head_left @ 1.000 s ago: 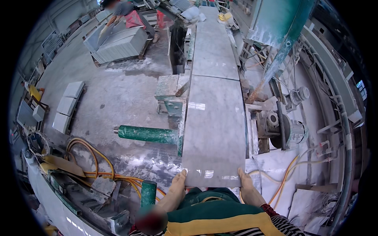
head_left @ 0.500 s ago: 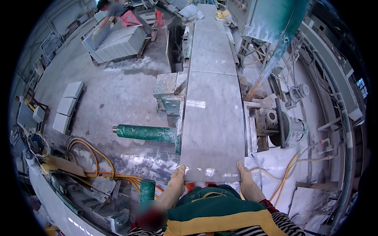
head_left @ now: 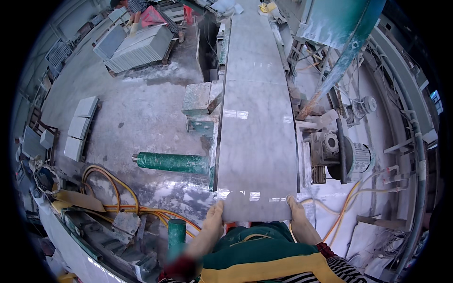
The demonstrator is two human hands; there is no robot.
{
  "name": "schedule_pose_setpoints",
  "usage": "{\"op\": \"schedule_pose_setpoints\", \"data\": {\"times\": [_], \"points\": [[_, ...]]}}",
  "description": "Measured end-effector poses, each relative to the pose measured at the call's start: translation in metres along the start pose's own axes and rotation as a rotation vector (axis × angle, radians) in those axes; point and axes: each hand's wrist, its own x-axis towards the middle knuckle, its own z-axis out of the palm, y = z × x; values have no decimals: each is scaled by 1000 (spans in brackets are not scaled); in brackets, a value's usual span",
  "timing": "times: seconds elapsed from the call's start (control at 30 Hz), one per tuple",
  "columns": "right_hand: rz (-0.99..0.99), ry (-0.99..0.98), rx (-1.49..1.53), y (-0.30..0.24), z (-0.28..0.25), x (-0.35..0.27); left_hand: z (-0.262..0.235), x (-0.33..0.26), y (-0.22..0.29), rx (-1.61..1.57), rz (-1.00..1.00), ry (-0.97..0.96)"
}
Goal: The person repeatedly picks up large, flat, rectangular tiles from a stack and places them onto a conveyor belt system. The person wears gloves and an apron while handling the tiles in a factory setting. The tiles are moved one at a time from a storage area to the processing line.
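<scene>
A long, polished pale grey stone slab (head_left: 257,155) with faint veining lies flat in front of me, its near end at my waist. On its left near corner is my left hand (head_left: 214,217), fingers closed around the edge with the thumb on top. The opposite near corner is gripped the same way by my right hand (head_left: 298,214). Most fingers of both hands are hidden beneath the slab. Beyond it, a second length of the same stone (head_left: 252,47) continues in line, with a faint seam between them. A green apron (head_left: 264,243) covers my front, close to the slab's end.
Left of the slab, a green roller (head_left: 172,161) juts out above the floor. Motors (head_left: 361,158) stand close on the right. Yellow-orange hoses (head_left: 141,210) coil at lower left. Farther off, a person (head_left: 137,7) bends over stacked tiles (head_left: 141,47).
My hands keep their grip on the slab's corners, and its near end sits slightly lower and farther right in view. The far person's arm has moved right over the tiles. The view has shifted slightly.
</scene>
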Motion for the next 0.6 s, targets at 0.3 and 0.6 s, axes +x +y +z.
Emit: {"op": "schedule_pose_setpoints", "data": {"times": [0.3, 0.6], "points": [[326, 66, 152, -51, 17, -6, 19, -14, 19, -39, -75, 133], [195, 69, 9, -19, 1, 8, 14, -9, 10, -80, -36, 178]]}}
